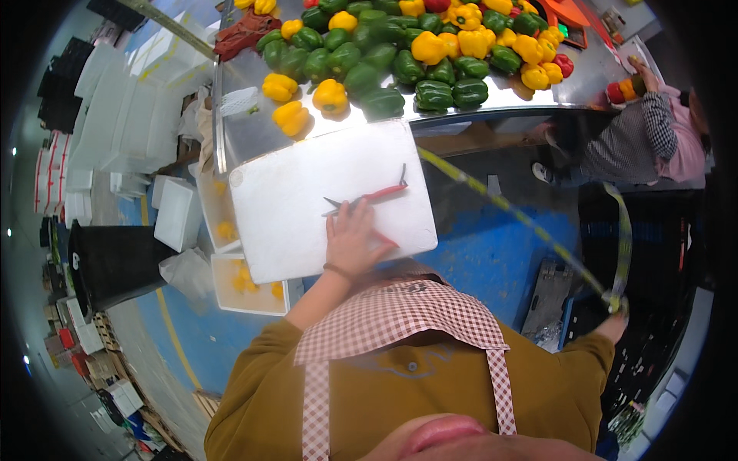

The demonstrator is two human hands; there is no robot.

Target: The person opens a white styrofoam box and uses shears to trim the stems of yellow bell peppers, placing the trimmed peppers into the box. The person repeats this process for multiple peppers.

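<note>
My left hand (353,239) lies over a pair of red-handled pruning shears (385,192) on a white foam box lid (282,196) in front of me. Whether its fingers grip the shears cannot be told. My right hand (618,320) is stretched far out to the right, closed on a roll of yellow-green printed tape (616,302). From it a long strip of tape (507,207) runs taut to the lid's right edge. Beyond the lid, green bell peppers (434,95) and yellow bell peppers (330,97) cover much of a metal table.
The metal table (239,135) has a raised rim. A co-worker (640,132) stands at its right end with peppers. Foam boxes (222,288) with yellow peppers stand below left, near a black bin (115,265). Black crates (651,253) are at the right.
</note>
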